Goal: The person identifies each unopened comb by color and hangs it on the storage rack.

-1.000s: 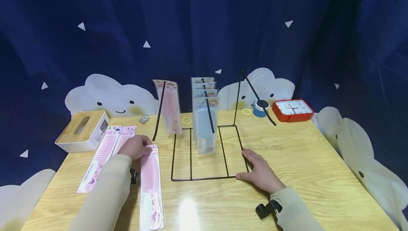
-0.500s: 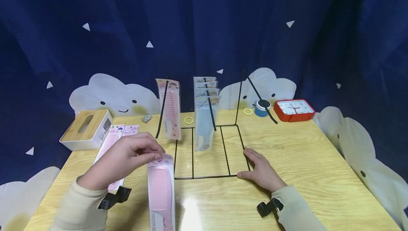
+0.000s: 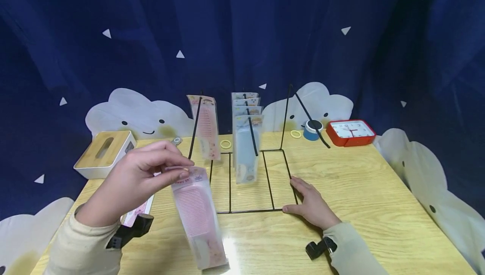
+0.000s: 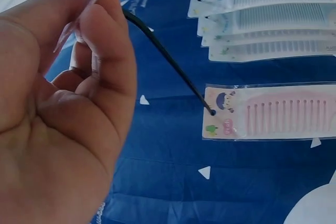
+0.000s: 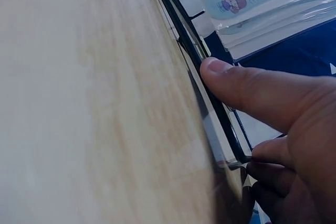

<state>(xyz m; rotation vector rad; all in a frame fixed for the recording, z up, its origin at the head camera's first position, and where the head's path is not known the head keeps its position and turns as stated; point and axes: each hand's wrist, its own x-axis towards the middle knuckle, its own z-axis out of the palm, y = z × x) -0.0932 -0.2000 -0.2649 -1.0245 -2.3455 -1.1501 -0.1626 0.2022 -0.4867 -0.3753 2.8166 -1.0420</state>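
Observation:
My left hand (image 3: 147, 178) pinches the top of a packaged pink comb (image 3: 198, 212) between thumb and fingers. The pack hangs tilted over the table, its lower end toward the right. In the left wrist view the pack (image 4: 86, 9) shows only as a thin edge at the fingertips, near a black hook (image 4: 168, 56). Another packaged pink comb (image 3: 207, 129) hangs on that hook, and several packaged blue combs (image 3: 247, 148) hang on the middle hook. My right hand (image 3: 312, 203) rests at the near right corner of the black wire rack (image 3: 250, 212), its thumb (image 5: 247, 85) on the front wire.
A tissue box (image 3: 102, 153) stands at the left, with a packaged comb (image 3: 138, 212) partly hidden under my left arm. The rack's right hook (image 3: 308, 117) is bare. Behind it are a blue jar (image 3: 312, 131), a red clock (image 3: 350, 132) and yellow rings (image 3: 225, 144).
My left hand has lifted the packaged pink comb off the table and brought it up and right toward the left hook. My right hand has stayed at the rack's corner.

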